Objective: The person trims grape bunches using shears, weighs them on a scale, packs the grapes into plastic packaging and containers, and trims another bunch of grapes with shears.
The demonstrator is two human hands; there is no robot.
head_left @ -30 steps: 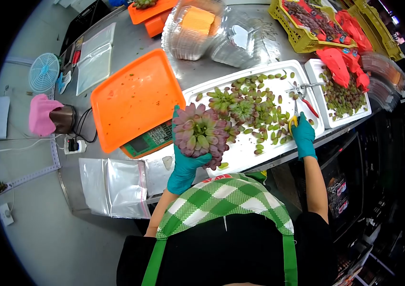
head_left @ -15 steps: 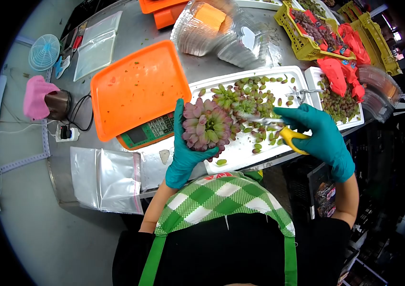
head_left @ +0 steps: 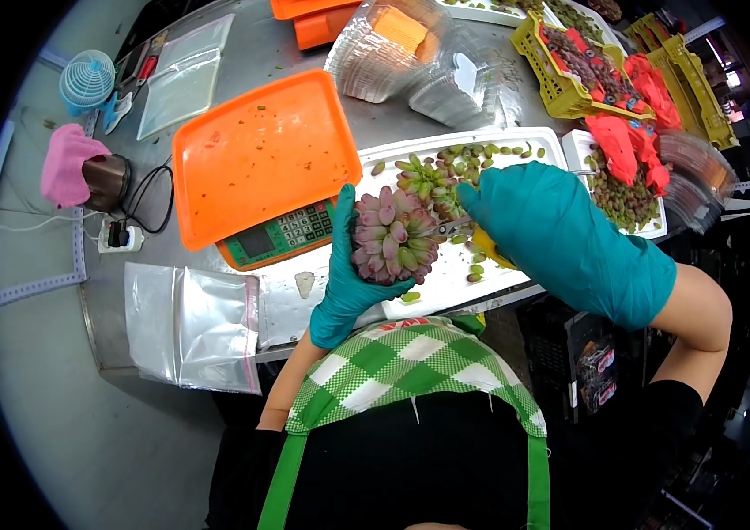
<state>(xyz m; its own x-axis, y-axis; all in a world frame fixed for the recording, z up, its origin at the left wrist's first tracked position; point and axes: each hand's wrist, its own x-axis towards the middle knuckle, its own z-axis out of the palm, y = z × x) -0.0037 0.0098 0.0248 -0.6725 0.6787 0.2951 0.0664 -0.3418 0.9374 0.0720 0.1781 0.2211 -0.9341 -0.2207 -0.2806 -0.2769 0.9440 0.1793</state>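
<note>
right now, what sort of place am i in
Probably a plant-packing workroom: loose green succulent leaves in a white tray, a digital scale with an orange pan, and stacked clear plastic containers.

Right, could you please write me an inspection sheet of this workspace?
Surface: metal table, small debris specks visible
Job's things: pink-green succulent rosette; yellow-handled scissors, partly hidden, beside it; white tray with loose leaves and more plants
Clutter: orange tray with bits of debris, on a scale; clear containers; clear plastic bags; yellow crate
Hands: both gloved in teal; left hand cups the rosette, right hand holds the scissors
Cables: black cable looped near a white power socket
Surroundings: blue fan and pink cloth at the left; co-workers: nothing seen
</note>
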